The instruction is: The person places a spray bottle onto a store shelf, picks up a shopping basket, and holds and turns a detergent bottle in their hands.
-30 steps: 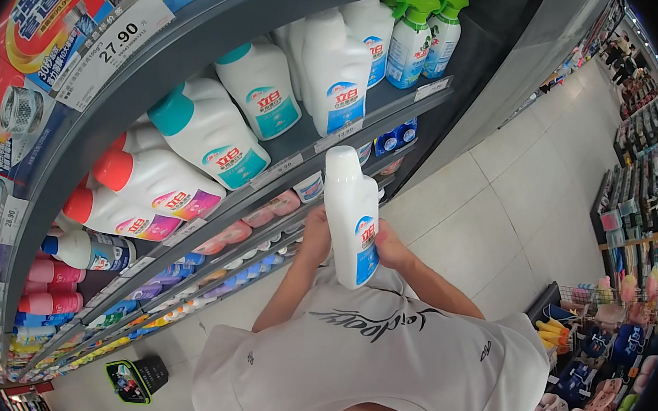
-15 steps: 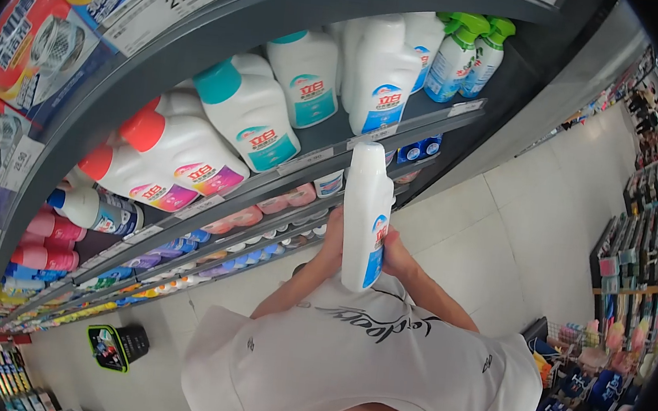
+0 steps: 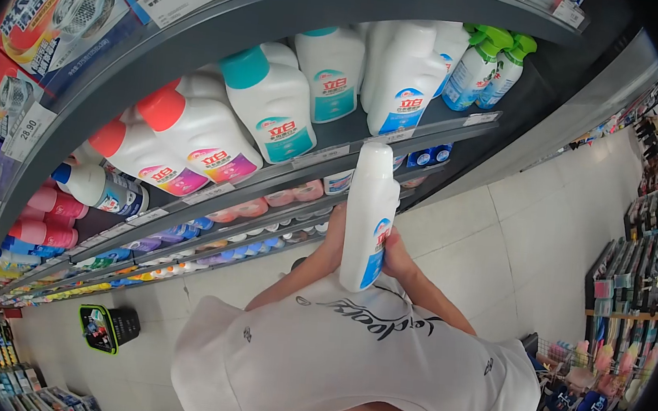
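A white bottle with a white cap and a blue label stands nearly upright in front of my chest. On its left side my left hand is pressed against it, the fingers mostly hidden behind the bottle. My right hand grips the lower right side, partly covered by the bottle. Beyond it, on the shelf, stand similar white bottles with blue labels, and others with teal caps or red caps.
Green-topped spray bottles stand at the shelf's right end. Boxed goods fill the upper left. A black basket with a green rim sits on the tiled floor. Racks of slippers and other goods line the right side.
The view has shifted, so the shelf bottles appear further right and the basket further left. The held bottle has turned, its label now facing more to the right. Both hands remain around it.
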Available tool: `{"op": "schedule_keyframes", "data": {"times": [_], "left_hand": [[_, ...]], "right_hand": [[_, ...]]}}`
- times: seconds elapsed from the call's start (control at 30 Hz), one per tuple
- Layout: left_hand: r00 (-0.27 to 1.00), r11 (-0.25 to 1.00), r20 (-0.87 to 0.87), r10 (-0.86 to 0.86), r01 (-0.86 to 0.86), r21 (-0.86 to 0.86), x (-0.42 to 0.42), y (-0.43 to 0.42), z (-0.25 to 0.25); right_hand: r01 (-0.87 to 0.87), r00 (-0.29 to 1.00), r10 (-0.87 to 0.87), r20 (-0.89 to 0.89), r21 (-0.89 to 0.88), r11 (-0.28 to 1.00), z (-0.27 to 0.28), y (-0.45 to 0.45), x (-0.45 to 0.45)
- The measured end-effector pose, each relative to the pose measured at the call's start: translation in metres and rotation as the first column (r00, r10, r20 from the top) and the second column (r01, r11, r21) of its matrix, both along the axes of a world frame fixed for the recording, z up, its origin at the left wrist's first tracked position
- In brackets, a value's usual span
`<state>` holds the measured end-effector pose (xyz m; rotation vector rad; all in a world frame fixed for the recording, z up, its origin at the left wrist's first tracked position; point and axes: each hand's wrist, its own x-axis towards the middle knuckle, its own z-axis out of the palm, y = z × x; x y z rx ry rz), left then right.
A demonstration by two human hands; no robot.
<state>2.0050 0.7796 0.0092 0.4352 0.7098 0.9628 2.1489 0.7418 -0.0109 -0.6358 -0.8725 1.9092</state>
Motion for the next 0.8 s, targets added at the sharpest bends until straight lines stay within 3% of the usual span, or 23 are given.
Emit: {"op": "schedule_keyframes", "data": {"times": [0.37, 0.5, 0.6, 0.7, 0.77, 0.8], "left_hand": [[0.984, 0.992, 0.180, -0.003, 0.026, -0.126, 0.001, -0.002, 0.033], [0.974, 0.987, 0.225, 0.006, 0.031, -0.161, 0.003, -0.001, 0.008], [0.954, 0.990, 0.288, -0.080, 0.111, -0.092, 0.003, -0.002, -0.001], [0.981, 0.996, 0.184, -0.067, 0.077, -0.050, 0.001, -0.004, 0.008], [0.997, 0.999, -0.075, 0.002, 0.001, 0.044, 0.000, -0.003, 0.003], [0.997, 0.999, -0.074, 0.005, -0.001, 0.046, -0.001, -0.001, -0.010]], "right_hand": [[-0.049, 0.999, 0.049, 0.013, -0.011, 0.999, 0.003, 0.003, 0.002], [-0.050, 0.999, 0.050, -0.012, -0.017, 0.999, 0.006, 0.004, 0.002], [-0.042, 0.999, 0.043, 0.004, -0.069, 0.997, 0.002, 0.004, 0.004], [-0.044, 0.999, 0.045, 0.004, -0.087, 0.995, 0.002, 0.004, 0.005], [-0.035, 0.999, 0.038, 0.023, -0.097, 0.995, -0.007, 0.002, 0.003], [-0.022, 0.999, 0.027, 0.042, -0.109, 0.994, -0.011, 0.002, 0.002]]}}
